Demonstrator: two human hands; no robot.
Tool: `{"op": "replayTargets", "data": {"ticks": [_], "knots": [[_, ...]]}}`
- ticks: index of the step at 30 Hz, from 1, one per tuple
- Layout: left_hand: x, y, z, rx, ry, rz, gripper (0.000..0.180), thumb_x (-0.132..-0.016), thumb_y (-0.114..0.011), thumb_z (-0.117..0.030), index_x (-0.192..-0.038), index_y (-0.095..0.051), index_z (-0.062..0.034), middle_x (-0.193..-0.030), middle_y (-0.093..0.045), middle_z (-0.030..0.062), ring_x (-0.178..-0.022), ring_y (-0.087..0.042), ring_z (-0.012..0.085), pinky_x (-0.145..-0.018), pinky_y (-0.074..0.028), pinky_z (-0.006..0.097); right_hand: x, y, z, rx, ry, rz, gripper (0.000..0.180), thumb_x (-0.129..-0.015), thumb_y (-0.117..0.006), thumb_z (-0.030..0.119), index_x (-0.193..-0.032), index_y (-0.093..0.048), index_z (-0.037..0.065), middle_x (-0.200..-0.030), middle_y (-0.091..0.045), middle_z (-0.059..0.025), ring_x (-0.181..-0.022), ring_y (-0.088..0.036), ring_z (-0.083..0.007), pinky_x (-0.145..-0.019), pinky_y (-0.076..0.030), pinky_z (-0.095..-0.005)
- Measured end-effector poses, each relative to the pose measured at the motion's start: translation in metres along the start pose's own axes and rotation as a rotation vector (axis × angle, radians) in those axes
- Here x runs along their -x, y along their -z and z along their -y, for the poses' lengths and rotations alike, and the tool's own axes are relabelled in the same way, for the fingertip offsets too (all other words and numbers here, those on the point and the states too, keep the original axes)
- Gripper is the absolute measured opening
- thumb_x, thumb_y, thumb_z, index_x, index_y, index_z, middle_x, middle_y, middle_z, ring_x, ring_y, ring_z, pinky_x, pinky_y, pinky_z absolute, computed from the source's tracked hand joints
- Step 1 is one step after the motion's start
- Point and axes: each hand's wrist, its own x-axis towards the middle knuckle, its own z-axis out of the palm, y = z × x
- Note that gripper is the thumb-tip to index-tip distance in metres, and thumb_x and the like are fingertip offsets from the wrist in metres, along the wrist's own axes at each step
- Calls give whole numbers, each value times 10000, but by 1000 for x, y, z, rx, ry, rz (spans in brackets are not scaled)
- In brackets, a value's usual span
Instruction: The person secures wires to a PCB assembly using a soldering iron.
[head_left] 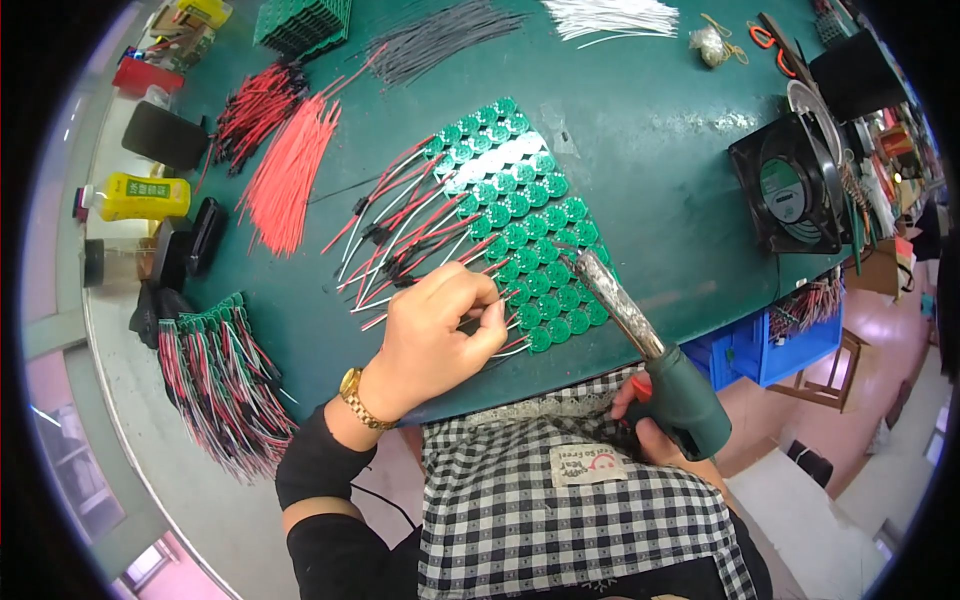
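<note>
A panel of round green circuit boards (540,225) lies on the green table, with red, white and black wires (400,225) along its left edge. My left hand (440,325) is closed in a pinch over the panel's lower left edge; a thin wire appears to be between the fingertips, partly hidden by the hand. My right hand (650,425) is wrapped round the green handle of a soldering iron (690,405), mostly hidden behind it. The iron's metal barrel points up and left, its tip over the right part of the panel.
Bundles of red wires (290,185), grey wires (445,40) and white wires (612,17) lie farther back. A black fan (790,185) stands at right, near orange-handled scissors (762,37). Wired boards (220,380) hang over the left edge. A yellow bottle (140,196) lies at left.
</note>
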Motion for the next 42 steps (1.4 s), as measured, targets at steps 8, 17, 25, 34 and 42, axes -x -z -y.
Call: {"op": "replayTargets", "data": {"ticks": [8, 17, 25, 34, 42], "knots": [[-2, -6, 10, -72, -14, -22, 144, -664, -666, 15, -725, -557, -56, -660, -540, 45, -511, -564, 172, -447, -444, 277, 10, 0, 4, 129, -94, -16, 302, -825, -635, 196, -1067, -562, 33, -920, -615, -50, -784, -608, -137, -709, -501, -295], [-2, -7, 13, -84, -26, -11, 146, -665, -674, -5, -712, -554, -72, -668, -552, 35, -513, -564, 176, -443, -442, 288, 2, 3, 5, 450, -8, 36, 235, -795, -615, 191, -978, -638, 46, -827, -666, -53, -730, -651, -166, -671, -520, -290], [-5, -10, 14, -78, -22, -8, 143, -664, -674, -9, -710, -556, -77, -675, -562, 32, -523, -573, 177, -445, -446, 287, 13, -5, 14, 153, -231, -66, 488, -802, -713, 346, -1144, -487, 82, -964, -579, -117, -832, -574, -199, -755, -471, -337], [-3, -9, 12, -72, -38, 0, 133, -672, -652, 33, -718, -543, -28, -651, -531, 50, -525, -538, 148, -469, -447, 244, 11, -13, 19, 191, -142, -153, 623, -791, -708, 474, -1201, -480, 64, -901, -587, -129, -788, -584, -225, -714, -481, -358], [-2, -11, 11, -47, -17, -14, 152, -658, -684, 27, -715, -557, -33, -692, -545, 55, -597, -561, 177, -529, -463, 284, 10, -2, 26, 319, -280, 8, 513, -825, -667, 444, -1120, -484, 67, -952, -575, -125, -840, -572, -214, -771, -463, -364]]}}
